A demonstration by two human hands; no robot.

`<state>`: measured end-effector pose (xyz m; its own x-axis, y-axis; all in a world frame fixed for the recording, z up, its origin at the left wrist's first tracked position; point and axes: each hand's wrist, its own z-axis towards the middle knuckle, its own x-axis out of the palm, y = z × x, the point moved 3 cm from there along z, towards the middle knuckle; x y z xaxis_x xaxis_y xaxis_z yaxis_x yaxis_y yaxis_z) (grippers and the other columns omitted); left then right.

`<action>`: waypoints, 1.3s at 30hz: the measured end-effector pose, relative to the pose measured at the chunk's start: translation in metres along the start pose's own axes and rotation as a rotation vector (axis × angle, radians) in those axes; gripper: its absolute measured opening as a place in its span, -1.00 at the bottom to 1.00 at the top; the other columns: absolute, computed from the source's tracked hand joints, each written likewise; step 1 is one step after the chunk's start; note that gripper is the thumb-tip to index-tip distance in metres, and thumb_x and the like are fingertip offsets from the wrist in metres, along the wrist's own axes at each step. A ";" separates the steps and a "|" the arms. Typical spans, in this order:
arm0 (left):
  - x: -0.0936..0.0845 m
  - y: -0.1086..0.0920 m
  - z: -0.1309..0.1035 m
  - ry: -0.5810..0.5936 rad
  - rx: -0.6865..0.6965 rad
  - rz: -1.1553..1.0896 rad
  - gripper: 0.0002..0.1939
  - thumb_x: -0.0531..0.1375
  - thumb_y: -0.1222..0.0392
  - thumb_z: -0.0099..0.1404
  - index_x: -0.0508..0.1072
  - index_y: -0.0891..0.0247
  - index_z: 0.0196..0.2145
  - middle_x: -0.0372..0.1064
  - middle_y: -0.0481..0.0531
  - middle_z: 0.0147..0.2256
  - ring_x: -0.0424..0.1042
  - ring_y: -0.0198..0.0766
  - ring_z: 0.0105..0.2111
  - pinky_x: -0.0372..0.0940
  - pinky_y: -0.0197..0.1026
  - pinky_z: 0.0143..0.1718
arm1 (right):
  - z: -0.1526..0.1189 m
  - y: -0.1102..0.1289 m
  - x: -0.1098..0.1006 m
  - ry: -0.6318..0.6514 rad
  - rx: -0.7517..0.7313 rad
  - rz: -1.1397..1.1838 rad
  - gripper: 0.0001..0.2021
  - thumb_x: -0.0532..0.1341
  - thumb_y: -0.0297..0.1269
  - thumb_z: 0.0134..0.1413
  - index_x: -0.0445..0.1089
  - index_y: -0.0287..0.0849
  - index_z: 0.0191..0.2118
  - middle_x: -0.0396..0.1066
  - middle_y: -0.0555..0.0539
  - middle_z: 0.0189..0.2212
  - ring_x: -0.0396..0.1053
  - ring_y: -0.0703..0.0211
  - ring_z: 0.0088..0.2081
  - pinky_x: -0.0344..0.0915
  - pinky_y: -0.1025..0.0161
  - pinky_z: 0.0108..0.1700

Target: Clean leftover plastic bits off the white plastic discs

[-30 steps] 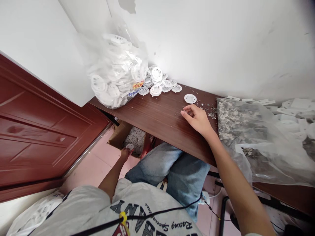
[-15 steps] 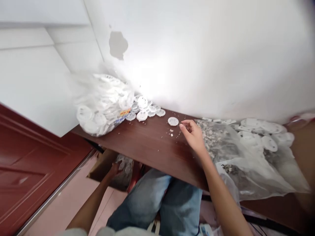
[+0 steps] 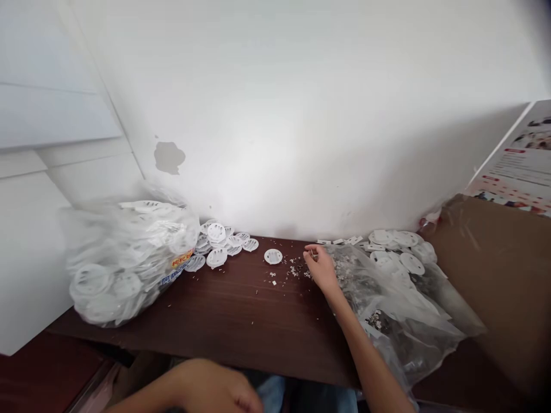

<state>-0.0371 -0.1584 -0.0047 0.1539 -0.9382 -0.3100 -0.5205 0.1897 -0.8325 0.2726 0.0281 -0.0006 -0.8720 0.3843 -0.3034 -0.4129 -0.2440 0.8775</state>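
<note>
Beside the small metal parts (image 3: 297,268), my right hand (image 3: 322,269) hovers over the table with thumb and fingers curled together. Whatever sits between those fingertips is too small to make out. A round white plastic disc with slots (image 3: 272,256) lies flat just left of that hand. My left hand (image 3: 215,387) is low in front of the table's near edge, smeared by motion, its fingers mostly hidden. Under and beyond my right wrist spreads a clear plastic bag (image 3: 404,312) with small metal parts in it.
A bulging clear bag of white discs (image 3: 129,264) stands at the left of the brown table (image 3: 241,321). Several loose discs (image 3: 216,257) are piled beside it. More white pieces (image 3: 398,252) lie by the wall at right, near a cardboard box (image 3: 495,275).
My left hand has come up out of the box below the table, to its front edge. My right hand stays near the metal parts, fingers more curled. The view has tilted up and turned right.
</note>
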 end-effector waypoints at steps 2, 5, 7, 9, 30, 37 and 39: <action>-0.042 -0.048 0.009 -0.009 0.064 -0.048 -0.52 0.13 -0.24 0.48 0.64 0.19 -0.24 0.61 0.03 -0.29 0.56 -0.20 -0.35 0.38 -0.23 -0.26 | 0.003 -0.007 0.001 0.049 -0.020 -0.094 -0.78 0.23 -0.17 0.13 0.50 -0.14 -0.17 0.56 -0.14 -0.20 0.47 -0.01 -0.19 0.38 0.08 -0.05; -0.121 -0.075 0.040 -0.572 0.140 0.114 -0.56 0.13 -0.21 0.47 0.59 0.19 -0.12 0.60 0.08 -0.18 0.56 -0.10 -0.18 0.37 -0.18 -0.12 | 0.007 -0.012 0.002 0.086 -0.049 -0.215 -0.86 0.22 -0.30 0.10 0.51 -0.14 -0.24 0.56 -0.15 -0.19 0.47 -0.01 -0.13 0.35 0.09 0.00; -0.166 -0.062 0.065 -0.998 0.054 0.286 -0.54 0.11 -0.19 0.47 0.54 0.23 -0.02 0.57 0.19 -0.10 0.53 0.02 -0.09 0.34 -0.10 -0.07 | 0.008 -0.015 0.003 0.118 -0.045 -0.270 -0.88 0.22 -0.35 0.11 0.51 -0.15 -0.26 0.55 -0.14 -0.21 0.47 0.00 -0.14 0.34 0.11 -0.02; -0.195 -0.038 0.091 -1.168 -0.043 0.463 -0.52 0.19 -0.16 0.39 0.52 0.30 0.02 0.50 0.33 0.00 0.46 0.17 0.05 0.32 -0.02 0.00 | 0.009 -0.017 0.004 0.173 -0.037 -0.315 -0.89 0.23 -0.38 0.13 0.52 -0.15 -0.26 0.53 -0.11 -0.25 0.46 0.01 -0.17 0.33 0.15 -0.05; -0.209 0.014 0.122 -1.115 0.292 -0.483 -0.60 0.24 -0.10 0.41 0.33 0.21 0.02 0.53 0.05 -0.24 0.56 -0.26 -0.47 0.25 -0.33 -0.58 | -0.012 0.002 0.012 0.240 -0.202 -0.462 -0.95 0.18 -0.38 0.27 0.32 -0.10 -0.25 0.43 -0.03 -0.34 0.37 0.10 -0.30 0.17 0.25 -0.23; -0.196 0.012 0.132 -1.121 0.334 -0.542 -0.60 0.17 -0.03 0.47 0.24 0.19 0.13 0.52 0.15 -0.07 0.61 -0.26 -0.41 0.32 -0.36 -0.57 | -0.013 0.007 0.012 0.221 -0.212 -0.429 -0.96 0.14 -0.35 0.24 0.30 -0.08 -0.27 0.44 -0.02 -0.36 0.37 0.10 -0.31 0.17 0.24 -0.24; -0.195 0.012 0.131 -1.109 0.348 -0.577 -0.60 0.19 -0.01 0.45 0.23 0.17 0.14 0.50 0.18 0.03 0.64 -0.24 -0.33 0.38 -0.36 -0.51 | -0.016 0.009 0.013 0.239 -0.200 -0.444 -0.95 0.13 -0.34 0.26 0.30 -0.08 -0.26 0.45 -0.03 -0.35 0.38 0.09 -0.31 0.18 0.23 -0.23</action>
<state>0.0365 0.0651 -0.0142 0.9777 -0.2019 0.0581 0.0721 0.0627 -0.9954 0.2538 0.0167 -0.0024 -0.6279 0.2819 -0.7255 -0.7772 -0.2781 0.5645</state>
